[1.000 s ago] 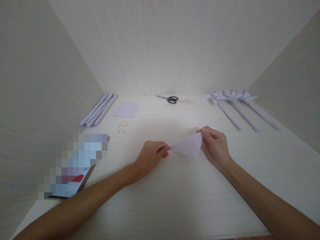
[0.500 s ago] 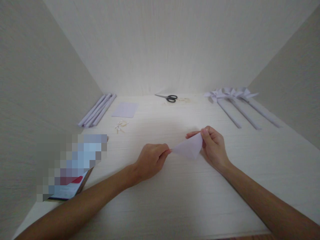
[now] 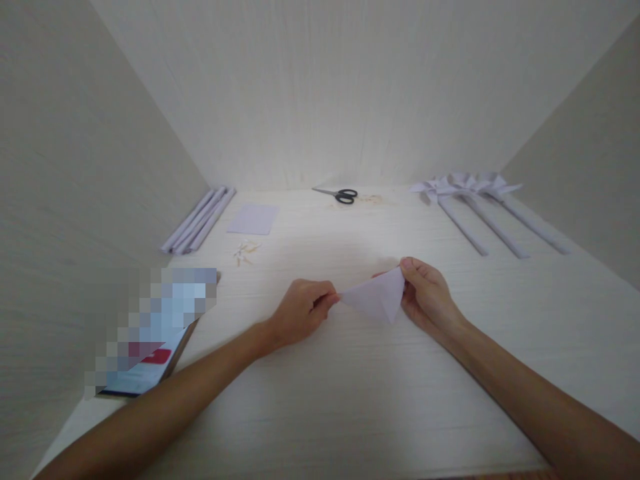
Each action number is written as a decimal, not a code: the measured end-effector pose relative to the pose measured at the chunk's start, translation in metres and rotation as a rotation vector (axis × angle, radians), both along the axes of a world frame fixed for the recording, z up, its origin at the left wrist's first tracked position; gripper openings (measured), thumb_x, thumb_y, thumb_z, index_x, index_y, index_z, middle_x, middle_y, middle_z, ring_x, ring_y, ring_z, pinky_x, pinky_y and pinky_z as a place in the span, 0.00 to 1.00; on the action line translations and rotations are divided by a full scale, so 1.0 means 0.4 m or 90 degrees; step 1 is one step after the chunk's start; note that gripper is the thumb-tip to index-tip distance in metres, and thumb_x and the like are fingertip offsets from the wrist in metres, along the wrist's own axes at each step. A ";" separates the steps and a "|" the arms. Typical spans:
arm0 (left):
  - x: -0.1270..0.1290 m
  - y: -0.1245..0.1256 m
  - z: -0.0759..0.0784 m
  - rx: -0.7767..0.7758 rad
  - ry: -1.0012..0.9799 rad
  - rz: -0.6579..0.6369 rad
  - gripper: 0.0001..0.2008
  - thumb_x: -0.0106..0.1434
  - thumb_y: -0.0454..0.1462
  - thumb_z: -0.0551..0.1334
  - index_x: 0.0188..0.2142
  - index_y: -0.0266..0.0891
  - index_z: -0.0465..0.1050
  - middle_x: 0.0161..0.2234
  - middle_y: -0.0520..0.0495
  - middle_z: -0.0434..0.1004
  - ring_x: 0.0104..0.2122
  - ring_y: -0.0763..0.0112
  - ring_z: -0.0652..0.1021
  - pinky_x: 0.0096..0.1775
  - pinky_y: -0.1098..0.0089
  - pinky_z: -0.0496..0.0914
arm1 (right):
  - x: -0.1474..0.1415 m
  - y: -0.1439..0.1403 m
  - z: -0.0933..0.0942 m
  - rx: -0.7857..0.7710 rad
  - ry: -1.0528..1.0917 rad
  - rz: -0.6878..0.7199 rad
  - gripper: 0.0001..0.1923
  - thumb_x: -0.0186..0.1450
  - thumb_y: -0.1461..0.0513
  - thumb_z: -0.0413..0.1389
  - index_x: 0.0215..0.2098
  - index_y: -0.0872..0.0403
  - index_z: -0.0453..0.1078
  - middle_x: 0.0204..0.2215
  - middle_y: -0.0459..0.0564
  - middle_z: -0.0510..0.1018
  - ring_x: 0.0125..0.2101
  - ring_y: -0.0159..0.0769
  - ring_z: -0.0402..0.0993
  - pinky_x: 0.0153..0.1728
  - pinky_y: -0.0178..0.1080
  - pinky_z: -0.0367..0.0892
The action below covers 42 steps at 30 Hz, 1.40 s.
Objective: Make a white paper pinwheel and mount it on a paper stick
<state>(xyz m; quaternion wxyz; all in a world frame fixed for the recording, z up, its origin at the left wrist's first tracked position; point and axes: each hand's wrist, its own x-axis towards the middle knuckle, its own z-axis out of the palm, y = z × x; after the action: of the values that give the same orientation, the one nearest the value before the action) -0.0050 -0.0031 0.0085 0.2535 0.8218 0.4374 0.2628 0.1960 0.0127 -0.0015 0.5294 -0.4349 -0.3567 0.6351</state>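
Between my hands, above the table, a pale lilac sheet of paper [image 3: 377, 295] is held folded into a triangle. My left hand [image 3: 304, 310] pinches its narrow left corner, fingers closed. At the other end, my right hand [image 3: 431, 287] grips the upper right corner between thumb and fingers. One point of the paper hangs down between the two hands. Farther off on the left lies a flat square of paper [image 3: 253, 219] in the same colour, with several small pale stick-like bits [image 3: 247, 252] just in front of it.
Rolled paper tubes [image 3: 199, 221] lie along the left wall. Black-handled scissors [image 3: 345, 196] and small scattered bits [image 3: 371, 199] are by the back wall. At right lie three paper pinwheels [image 3: 465, 185] on tube sticks. A partly blurred phone or tablet [image 3: 165, 357] leans at left.
The folded paper stays in both hands. My left hand has shifted slightly up and left, and the paper's hanging point sits a little lower. The whole view has shifted slightly.
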 end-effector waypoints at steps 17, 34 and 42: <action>-0.010 0.018 -0.008 -0.150 -0.112 -0.054 0.12 0.57 0.39 0.53 0.21 0.35 0.67 0.13 0.53 0.66 0.14 0.82 0.64 0.19 0.79 0.58 | 0.005 -0.003 0.002 -0.062 0.026 0.071 0.12 0.50 0.55 0.59 0.20 0.55 0.64 0.16 0.47 0.73 0.17 0.30 0.68 0.20 0.34 0.66; 0.048 -0.010 0.010 -0.119 -0.004 -0.040 0.19 0.60 0.44 0.47 0.17 0.36 0.57 0.15 0.56 0.55 0.17 0.80 0.59 0.20 0.75 0.51 | -0.037 -0.042 -0.011 0.321 -0.550 -0.152 0.15 0.61 0.58 0.46 0.18 0.52 0.52 0.13 0.39 0.51 0.15 0.26 0.48 0.16 0.32 0.44; 0.059 -0.016 0.003 -0.034 0.096 -0.004 0.20 0.61 0.45 0.44 0.18 0.37 0.57 0.15 0.55 0.55 0.18 0.78 0.58 0.23 0.73 0.49 | -0.051 -0.060 -0.004 0.348 -0.587 -0.132 0.15 0.61 0.60 0.46 0.18 0.52 0.52 0.11 0.38 0.52 0.13 0.25 0.49 0.14 0.31 0.44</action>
<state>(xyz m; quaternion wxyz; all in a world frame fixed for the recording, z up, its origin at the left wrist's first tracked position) 0.0186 -0.0094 0.0098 0.2427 0.8336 0.4593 0.1879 0.1754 -0.0115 -0.0030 0.4717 -0.5475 -0.6594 0.2071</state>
